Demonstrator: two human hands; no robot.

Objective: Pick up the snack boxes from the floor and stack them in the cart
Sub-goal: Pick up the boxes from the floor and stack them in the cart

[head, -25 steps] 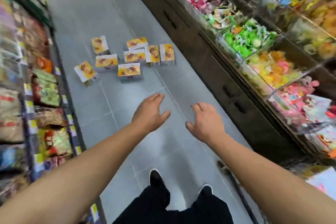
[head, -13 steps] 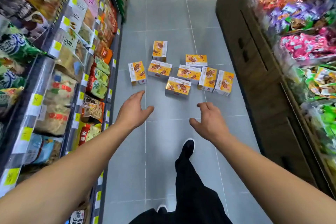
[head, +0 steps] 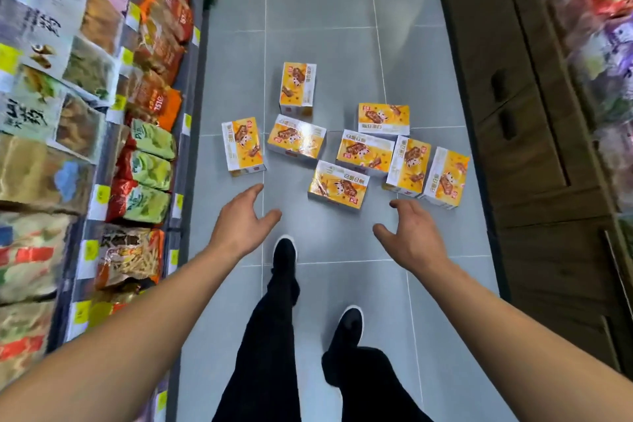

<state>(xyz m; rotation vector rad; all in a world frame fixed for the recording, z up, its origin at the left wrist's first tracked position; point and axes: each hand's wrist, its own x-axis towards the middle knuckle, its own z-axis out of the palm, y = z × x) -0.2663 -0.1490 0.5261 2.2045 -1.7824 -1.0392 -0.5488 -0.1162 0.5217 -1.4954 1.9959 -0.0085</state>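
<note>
Several orange-and-white snack boxes lie scattered on the grey tiled floor ahead of me. The nearest box [head: 338,184] sits just beyond my hands, another box [head: 243,146] lies apart at the left, and two boxes [head: 445,177] lean together at the right. My left hand [head: 241,220] is stretched out, fingers apart, holding nothing, short of the left box. Also out and empty, my right hand [head: 411,236] hovers below the right-hand boxes with fingers spread. No cart is in view.
Shelves of bagged snacks [head: 102,147] line the left side of the aisle. A dark wooden counter [head: 534,147] with candy bins above runs along the right. My black-trousered legs and shoes [head: 285,252] stand on the floor between my arms.
I have walked forward and turned, so the boxes have come closer and centred in view. Both hands stay out in front, empty, now nearly reaching the nearest boxes.
</note>
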